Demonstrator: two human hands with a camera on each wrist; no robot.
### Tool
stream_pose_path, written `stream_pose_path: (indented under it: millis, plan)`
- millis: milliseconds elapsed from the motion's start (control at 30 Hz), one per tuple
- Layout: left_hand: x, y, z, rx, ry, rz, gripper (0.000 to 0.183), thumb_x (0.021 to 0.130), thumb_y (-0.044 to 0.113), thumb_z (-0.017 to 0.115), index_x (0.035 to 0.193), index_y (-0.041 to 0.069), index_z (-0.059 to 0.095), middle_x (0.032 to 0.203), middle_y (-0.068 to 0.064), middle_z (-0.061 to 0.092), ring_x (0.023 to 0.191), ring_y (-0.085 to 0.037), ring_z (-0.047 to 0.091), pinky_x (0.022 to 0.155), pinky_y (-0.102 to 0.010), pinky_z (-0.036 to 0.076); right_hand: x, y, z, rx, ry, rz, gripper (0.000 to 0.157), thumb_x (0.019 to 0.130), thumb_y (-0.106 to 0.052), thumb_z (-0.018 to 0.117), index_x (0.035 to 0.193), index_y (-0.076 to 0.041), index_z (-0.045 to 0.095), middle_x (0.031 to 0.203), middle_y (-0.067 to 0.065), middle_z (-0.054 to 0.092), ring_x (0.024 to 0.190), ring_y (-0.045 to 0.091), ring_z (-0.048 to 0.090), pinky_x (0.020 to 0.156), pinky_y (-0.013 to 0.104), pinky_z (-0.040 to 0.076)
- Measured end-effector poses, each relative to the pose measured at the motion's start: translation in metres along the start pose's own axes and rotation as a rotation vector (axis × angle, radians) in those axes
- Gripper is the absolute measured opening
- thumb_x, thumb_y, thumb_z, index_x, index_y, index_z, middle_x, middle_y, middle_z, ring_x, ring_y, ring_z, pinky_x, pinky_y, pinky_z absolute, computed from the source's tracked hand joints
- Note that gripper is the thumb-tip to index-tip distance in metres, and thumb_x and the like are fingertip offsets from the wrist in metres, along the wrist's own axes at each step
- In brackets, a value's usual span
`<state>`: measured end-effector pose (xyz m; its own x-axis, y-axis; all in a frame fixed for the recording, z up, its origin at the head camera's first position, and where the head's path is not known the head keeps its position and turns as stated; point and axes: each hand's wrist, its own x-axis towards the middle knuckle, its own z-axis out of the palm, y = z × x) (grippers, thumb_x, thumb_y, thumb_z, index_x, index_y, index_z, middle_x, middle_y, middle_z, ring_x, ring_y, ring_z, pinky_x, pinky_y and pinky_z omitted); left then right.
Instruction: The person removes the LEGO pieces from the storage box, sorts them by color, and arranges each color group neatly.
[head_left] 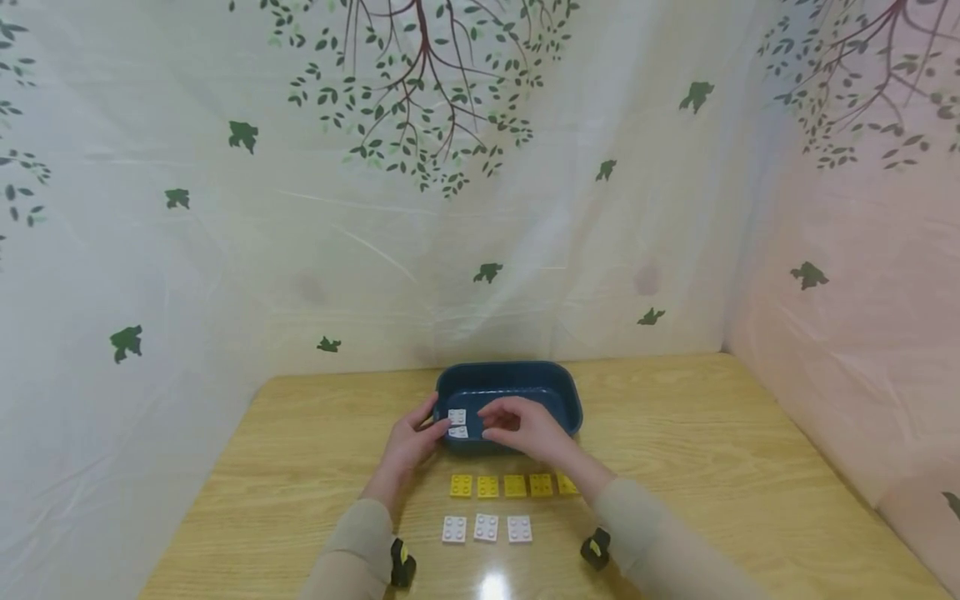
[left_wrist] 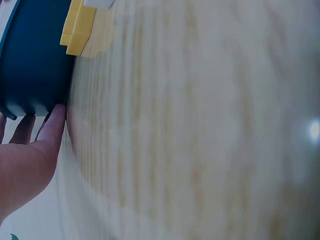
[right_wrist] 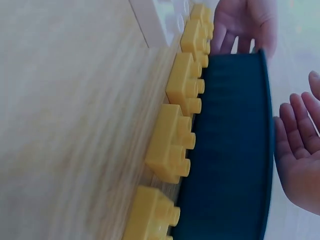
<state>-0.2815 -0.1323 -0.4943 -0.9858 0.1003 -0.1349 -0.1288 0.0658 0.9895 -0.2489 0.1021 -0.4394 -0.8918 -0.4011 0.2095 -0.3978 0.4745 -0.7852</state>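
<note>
A dark blue tub (head_left: 564,387) with rounded corners stands at the back of the table. My left hand (head_left: 410,442) grips its left end, thumb over the rim and fingers along the outer wall; the left wrist view shows those fingers (left_wrist: 52,127) against the wall, low by the table. Two white toy bricks (head_left: 457,417) lie inside at the left, near that thumb. Above the tub's front part is my right hand (head_left: 528,427), fingers loosely bent, thumb and fingertips apart, no brick between them. In the right wrist view its fingers (right_wrist: 295,127) show beyond the rim.
Several yellow bricks (head_left: 514,486) stand in a row before the tub, the rightmost partly behind my right forearm. Nearer me are three white bricks (head_left: 486,527) in a row. The wooden table (head_left: 675,433) meets a leaf-patterned curtain (head_left: 487,317) behind.
</note>
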Motion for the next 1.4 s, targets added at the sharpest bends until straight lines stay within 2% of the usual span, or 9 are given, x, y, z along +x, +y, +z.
stream_pose_path:
  millis: [133,300,567,733,1300,1400]
  plan:
    - [0.0,0.0,0.0,0.012,-0.003,-0.003,0.059,0.094,0.019,0.07,0.148,0.026,0.048,0.156,-0.015,0.037,0.136,-0.037,0.043,0.102,-0.042,0.047,0.02,0.007,0.005,-0.021,0.01,0.046,0.031,0.09,-0.026,0.075,0.118,-0.015,0.069,0.108,-0.004,0.069,0.097,0.012,0.063,0.091,0.035,0.053]
    - [-0.001,0.002,-0.001,0.007,-0.007,-0.005,0.059,0.094,0.019,0.07,0.149,0.026,0.047,0.156,-0.015,0.037,0.134,-0.036,0.045,0.101,-0.042,0.048,0.041,0.018,0.015,-0.057,0.023,0.064,0.032,0.09,-0.021,0.075,0.12,-0.009,0.069,0.112,0.0,0.069,0.103,0.017,0.062,0.096,0.04,0.051]
    - [-0.002,0.002,-0.002,-0.003,-0.022,-0.009,0.059,0.095,0.02,0.069,0.149,0.026,0.046,0.156,-0.014,0.036,0.134,-0.036,0.045,0.102,-0.042,0.047,0.061,0.026,0.024,-0.144,-0.005,0.117,0.032,0.089,-0.021,0.076,0.119,-0.013,0.07,0.118,0.002,0.068,0.112,0.021,0.06,0.104,0.042,0.045]
    - [-0.003,0.001,-0.002,0.003,-0.026,-0.001,0.06,0.095,0.021,0.069,0.15,0.026,0.046,0.157,-0.014,0.035,0.134,-0.036,0.045,0.101,-0.042,0.048,0.068,0.028,0.027,-0.168,-0.026,0.119,0.034,0.089,-0.022,0.076,0.12,-0.01,0.07,0.119,0.005,0.068,0.114,0.024,0.059,0.104,0.044,0.044]
    - [-0.005,0.0,-0.001,-0.001,-0.018,-0.003,0.06,0.094,0.021,0.07,0.149,0.025,0.047,0.156,-0.013,0.036,0.133,-0.036,0.047,0.098,-0.04,0.05,0.077,0.041,0.037,-0.195,-0.089,0.18,0.036,0.089,-0.023,0.076,0.122,-0.011,0.07,0.125,0.006,0.066,0.123,0.026,0.055,0.108,0.044,0.04]
    - [-0.005,0.0,-0.001,0.001,-0.017,-0.002,0.059,0.095,0.021,0.069,0.149,0.025,0.046,0.156,-0.014,0.036,0.132,-0.037,0.047,0.098,-0.041,0.05,0.077,0.042,0.038,-0.216,-0.097,0.167,0.035,0.089,-0.022,0.076,0.122,-0.011,0.07,0.125,0.007,0.066,0.123,0.026,0.055,0.109,0.044,0.039]
